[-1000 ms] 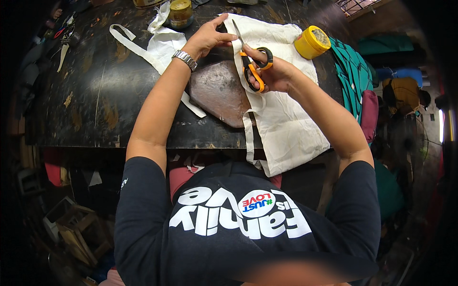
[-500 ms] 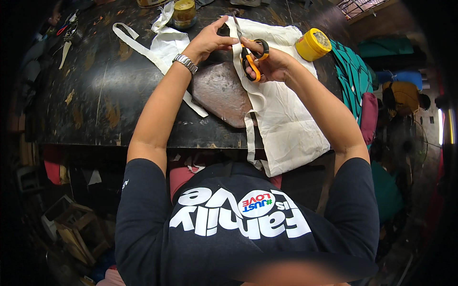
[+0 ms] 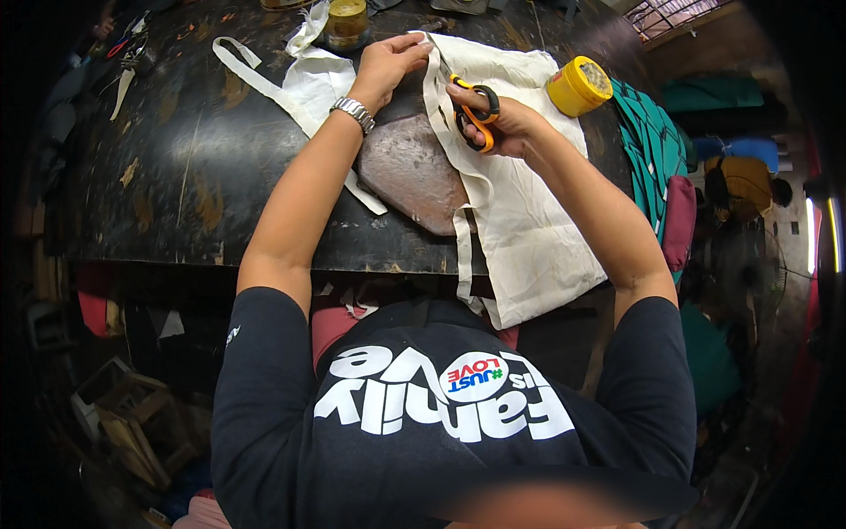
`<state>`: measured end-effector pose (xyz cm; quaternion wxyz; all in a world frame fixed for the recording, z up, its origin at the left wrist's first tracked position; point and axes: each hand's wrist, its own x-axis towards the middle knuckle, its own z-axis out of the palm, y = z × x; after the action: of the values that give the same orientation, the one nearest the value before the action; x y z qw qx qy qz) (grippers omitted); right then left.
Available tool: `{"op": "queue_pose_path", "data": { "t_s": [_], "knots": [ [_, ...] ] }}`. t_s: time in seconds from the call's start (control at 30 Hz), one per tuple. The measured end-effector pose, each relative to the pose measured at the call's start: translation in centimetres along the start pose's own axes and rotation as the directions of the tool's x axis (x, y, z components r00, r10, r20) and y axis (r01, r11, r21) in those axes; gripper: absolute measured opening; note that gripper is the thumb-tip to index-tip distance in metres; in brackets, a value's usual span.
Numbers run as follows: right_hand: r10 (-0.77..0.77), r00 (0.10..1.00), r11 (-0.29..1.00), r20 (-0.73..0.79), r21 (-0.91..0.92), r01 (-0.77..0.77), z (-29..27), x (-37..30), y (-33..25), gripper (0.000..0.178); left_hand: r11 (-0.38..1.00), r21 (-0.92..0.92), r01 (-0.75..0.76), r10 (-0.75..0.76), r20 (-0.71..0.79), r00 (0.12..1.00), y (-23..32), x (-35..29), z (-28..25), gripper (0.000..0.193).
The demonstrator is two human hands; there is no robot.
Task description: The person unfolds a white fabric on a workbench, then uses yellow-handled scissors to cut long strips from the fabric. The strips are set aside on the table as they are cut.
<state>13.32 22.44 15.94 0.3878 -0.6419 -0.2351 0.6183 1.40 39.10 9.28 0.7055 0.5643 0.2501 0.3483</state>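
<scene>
A long piece of cream cloth (image 3: 538, 220) lies over the table, its lower end hanging past the near edge. Along its left side runs a narrow cream strip (image 3: 473, 185). My left hand (image 3: 389, 70) is closed, pinching the strip near the cloth's far left corner. In my right hand (image 3: 511, 128) are scissors with orange and black handles (image 3: 483, 108). Their blades point away from me into the gap between strip and cloth, and are mostly hidden there. Under the strip, to its left, rests a flat brown stone-like slab (image 3: 410, 172).
A yellow tub (image 3: 579, 86) stands on the cloth's right edge. Left of my hand lie white cloth scraps (image 3: 313, 84), with a yellowish jar (image 3: 346, 26) behind. Folded green cloth (image 3: 650, 132) hangs over the table's right side. Small tools (image 3: 132, 57) sit at the far left.
My left fingers have come together on the strip at the far corner. The scissors have turned slightly, and their blades, earlier showing above the cloth, now sit lower between strip and cloth.
</scene>
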Motion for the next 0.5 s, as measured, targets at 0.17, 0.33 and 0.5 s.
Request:
{"op": "queue_pose_path", "data": {
  "t_s": [0.17,0.33,0.5],
  "knots": [
    [-0.001,1.0,1.0,0.031,-0.025,0.002,-0.3,0.3,-0.4,0.05,1.0,0.018,-0.01,0.01,0.026,1.0,-0.2,0.4,-0.1,0.048],
    [0.007,1.0,1.0,0.002,-0.017,-0.007,-0.1,1.2,-1.2,0.055,1.0,-0.009,-0.014,0.014,0.033,0.999,0.2,-0.3,0.0,0.061],
    [-0.038,0.999,0.998,-0.031,-0.054,0.036,0.2,1.3,-1.2,0.051,0.999,0.013,0.031,-0.031,0.057,0.998,0.8,-0.5,-0.4,0.062]
  ]
}}
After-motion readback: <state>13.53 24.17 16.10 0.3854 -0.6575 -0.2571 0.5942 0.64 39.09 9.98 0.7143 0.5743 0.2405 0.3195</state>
